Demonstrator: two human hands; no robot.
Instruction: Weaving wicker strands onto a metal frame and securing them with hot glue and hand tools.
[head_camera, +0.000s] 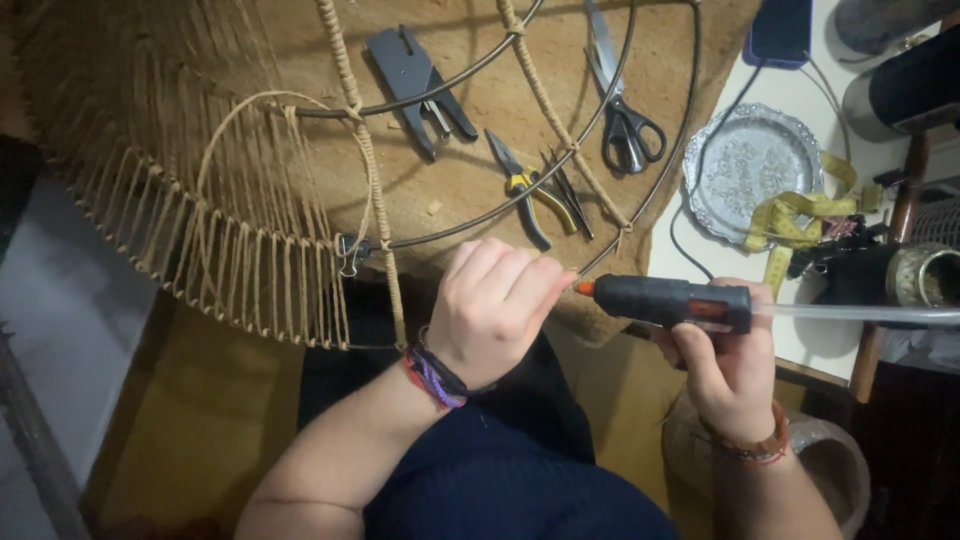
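Head view, looking down. Left hand (492, 310) sits just below centre, fingers (520, 275) curled closed and pinching the lower rim of a wire frame (640, 90) (what exactly lies inside the pinch is hidden by the knuckles). Woven bracelets circle that wrist.

Right hand (728, 375) at 4 o'clock from the left hand, fingers wrapped closed around the grip of a black glue gun (672, 300). The gun lies level, its orange nozzle pointing toward 9 o'clock and touching, or all but touching, the left fingertips. A clear glue stick (860, 313) juts from its back toward 3 o'clock.

The wire frame arcs across the top of the view; natural cord (250, 270) is wound in close vertical strands over its portion at 9 to 10 o'clock, and single cord-wrapped ribs run up toward 12. A small metal binder clip (350, 252) grips the frame just at 9 o'clock of the left hand.

Behind the frame, on a tan mat on the worktop (800, 340): a dark flat clamp tool (415, 80) at 11 o'clock, yellow-handled pliers (528, 190) just above the left hand, black-handled scissors (622, 110) at 1 o'clock. Farther toward 2 o'clock, an embossed silver plate (745, 165) with a yellow tape measure (800, 215) trailing across its edge.
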